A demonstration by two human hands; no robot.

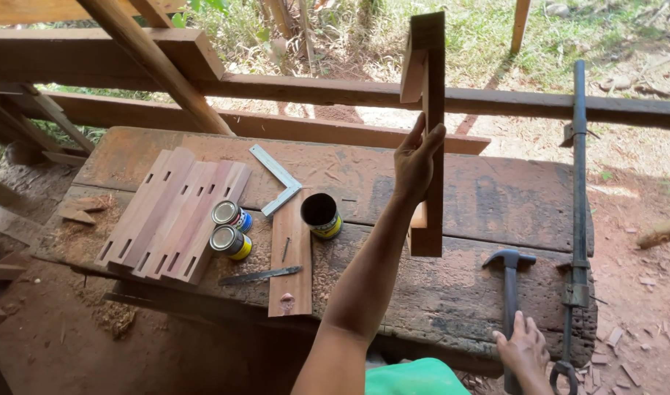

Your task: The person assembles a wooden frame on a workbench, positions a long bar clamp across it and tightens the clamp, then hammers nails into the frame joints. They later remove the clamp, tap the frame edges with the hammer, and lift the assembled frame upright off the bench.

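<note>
wood piece (431, 139) stands upright on the desk (496, 205), left hand (415, 162) holding it, fingers clamped on its edge. right hand (525, 350) rests on the hammer (510, 292) handle, fingers laid over it (whether they close round it, i cannot tell). slotted boards (170, 216) lie stacked at the far left, already cut, it seems; joining looks unfinished. the piece's far side is hidden, and the hammer's handle end runs out of view.

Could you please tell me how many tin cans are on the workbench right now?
3. Two closed cans lie side by side, one behind the other, beside the slotted boards; an open can stands next to the try square. None seem hidden.
</note>
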